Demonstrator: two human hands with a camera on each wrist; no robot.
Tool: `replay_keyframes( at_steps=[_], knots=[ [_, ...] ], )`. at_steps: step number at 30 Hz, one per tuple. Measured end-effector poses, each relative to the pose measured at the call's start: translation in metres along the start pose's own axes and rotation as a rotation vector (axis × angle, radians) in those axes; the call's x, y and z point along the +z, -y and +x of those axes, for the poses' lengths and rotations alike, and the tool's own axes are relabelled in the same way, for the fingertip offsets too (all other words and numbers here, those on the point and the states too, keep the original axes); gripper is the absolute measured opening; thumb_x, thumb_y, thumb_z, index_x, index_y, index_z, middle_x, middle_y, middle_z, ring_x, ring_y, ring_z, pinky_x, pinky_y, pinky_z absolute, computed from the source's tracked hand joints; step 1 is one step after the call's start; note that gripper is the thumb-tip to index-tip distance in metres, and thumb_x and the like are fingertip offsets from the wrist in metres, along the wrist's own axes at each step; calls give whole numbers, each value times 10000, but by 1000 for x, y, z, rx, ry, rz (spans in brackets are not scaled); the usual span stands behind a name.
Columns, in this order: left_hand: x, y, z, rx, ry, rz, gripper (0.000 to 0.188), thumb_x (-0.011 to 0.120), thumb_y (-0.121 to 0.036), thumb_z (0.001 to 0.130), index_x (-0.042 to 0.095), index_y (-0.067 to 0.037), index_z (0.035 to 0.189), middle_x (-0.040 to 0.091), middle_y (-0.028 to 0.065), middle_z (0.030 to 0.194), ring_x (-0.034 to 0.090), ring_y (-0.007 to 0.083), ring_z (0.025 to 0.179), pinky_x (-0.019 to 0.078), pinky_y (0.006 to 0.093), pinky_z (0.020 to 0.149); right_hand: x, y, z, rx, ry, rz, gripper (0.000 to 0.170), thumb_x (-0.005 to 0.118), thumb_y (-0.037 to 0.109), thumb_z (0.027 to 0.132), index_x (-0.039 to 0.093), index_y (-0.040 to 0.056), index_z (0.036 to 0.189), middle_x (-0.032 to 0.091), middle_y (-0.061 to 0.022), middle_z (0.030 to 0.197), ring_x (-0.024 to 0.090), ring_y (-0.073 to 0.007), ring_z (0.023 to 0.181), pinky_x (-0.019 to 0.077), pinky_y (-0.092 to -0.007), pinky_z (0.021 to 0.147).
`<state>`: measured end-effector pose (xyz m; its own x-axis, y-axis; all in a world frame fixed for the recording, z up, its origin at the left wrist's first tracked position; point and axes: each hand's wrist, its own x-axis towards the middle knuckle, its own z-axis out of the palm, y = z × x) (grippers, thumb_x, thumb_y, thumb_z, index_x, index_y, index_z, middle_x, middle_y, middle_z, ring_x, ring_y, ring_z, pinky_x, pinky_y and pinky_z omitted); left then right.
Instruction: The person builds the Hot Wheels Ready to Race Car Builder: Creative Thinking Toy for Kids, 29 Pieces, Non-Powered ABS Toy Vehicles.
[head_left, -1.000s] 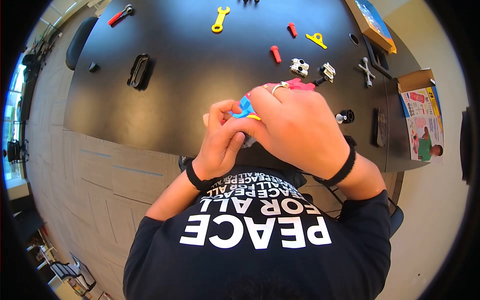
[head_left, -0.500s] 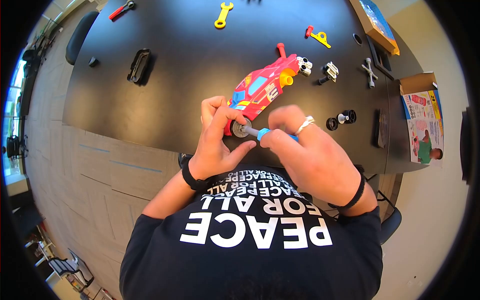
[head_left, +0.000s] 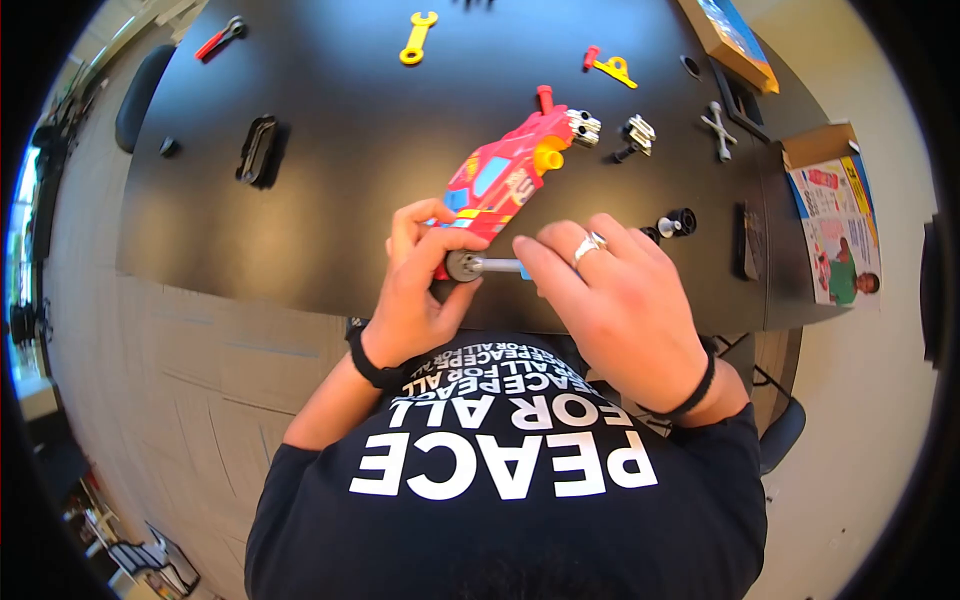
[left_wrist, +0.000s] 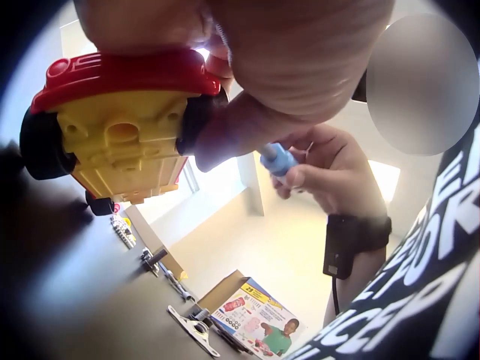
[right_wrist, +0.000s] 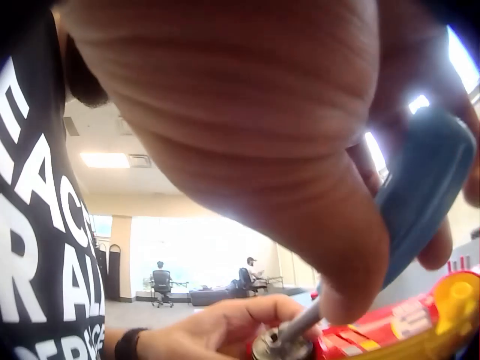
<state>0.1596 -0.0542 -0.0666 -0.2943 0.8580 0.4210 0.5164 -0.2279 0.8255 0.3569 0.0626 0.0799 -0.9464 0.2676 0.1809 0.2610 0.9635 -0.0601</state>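
- As if to brace the wheel (head_left: 463,266), left hand (head_left: 405,300) grips the red toy car (head_left: 510,180), far end toward one o'clock.
- Right hand (head_left: 625,300): fingers curled round screwdriver (head_left: 500,265), shaft toward nine o'clock, apparently for reaching the hub; tip seating unclear.

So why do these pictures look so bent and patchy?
Head view: lens distortion bows the table, sheen on its top; left wrist view: toy car fairly crisp, dark blur at lower left; right wrist view: window washed out, right hand in shadow.
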Motion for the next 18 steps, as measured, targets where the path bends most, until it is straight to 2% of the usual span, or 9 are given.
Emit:
replay_keyframes(
  at_steps=[3,4,5,7,9,11,12,14,18],
  knots=[
    [-12,6,-3,-15,30,-17,491,859,14,781,764,-109,1247,498,153,1453,630,256,1116,496,389,995,25,-22,-12,42,-33,-42,155,655,77,933,650,69,1088,608,-83,1081,674,-252,1008,508,-443,865],
    [-14,10,-3,12,19,-5,506,906,-38,768,766,-92,1251,492,157,1448,610,255,1149,504,387,1001,33,-31,-19,136,2,17,168,636,53,938,619,78,1103,609,-99,1105,680,-289,1060,490,-494,938],
    [-16,9,-3,16,6,-46,489,940,-82,787,755,-76,1239,489,154,1431,536,293,1307,436,417,1134,35,-46,-26,222,-18,116,228,660,38,908,615,75,1128,632,-125,1104,686,-346,1057,520,-490,929],
    [-21,16,-3,22,-15,-22,487,981,-107,780,757,-73,1211,511,145,1415,543,286,1300,443,411,1126,39,-79,-48,491,-107,287,254,718,42,889,623,71,1123,657,-150,1105,686,-401,1049,548,-494,905],
    [-30,24,-2,47,20,-45,434,965,-87,805,765,-65,1189,541,140,1400,563,267,1251,463,391,1082,53,-128,-81,651,-234,255,291,806,73,886,647,67,1130,677,-166,1114,685,-432,1049,564,-499,883],
    [-40,25,-2,-69,70,-134,414,933,-82,831,770,-58,1211,534,148,1446,555,256,1236,463,386,1068,64,-174,-117,743,-174,87,417,900,81,849,699,65,1214,682,-160,1146,691,-414,1072,566,-495,921],
    [-45,29,3,-5,84,-140,442,883,-19,821,780,-48,1249,553,160,1458,562,226,1104,494,373,988,65,-186,-128,800,-128,117,530,930,69,816,705,81,1296,683,-154,1155,690,-401,1085,566,-484,940],
    [-55,35,8,30,120,-150,436,867,-37,839,778,-39,1265,557,161,1455,567,228,1125,494,374,998,74,-211,-146,863,-59,190,801,983,21,729,706,133,1472,692,-134,1194,686,-368,1151,560,-450,1013],
    [-63,42,13,87,167,-173,482,827,-78,879,756,7,1348,620,198,1482,584,277,1247,476,402,1096,91,-233,-160,773,-4,305,772,978,-3,703,749,107,1432,720,-135,1279,683,-358,1190,547,-437,1064]
  ],
)
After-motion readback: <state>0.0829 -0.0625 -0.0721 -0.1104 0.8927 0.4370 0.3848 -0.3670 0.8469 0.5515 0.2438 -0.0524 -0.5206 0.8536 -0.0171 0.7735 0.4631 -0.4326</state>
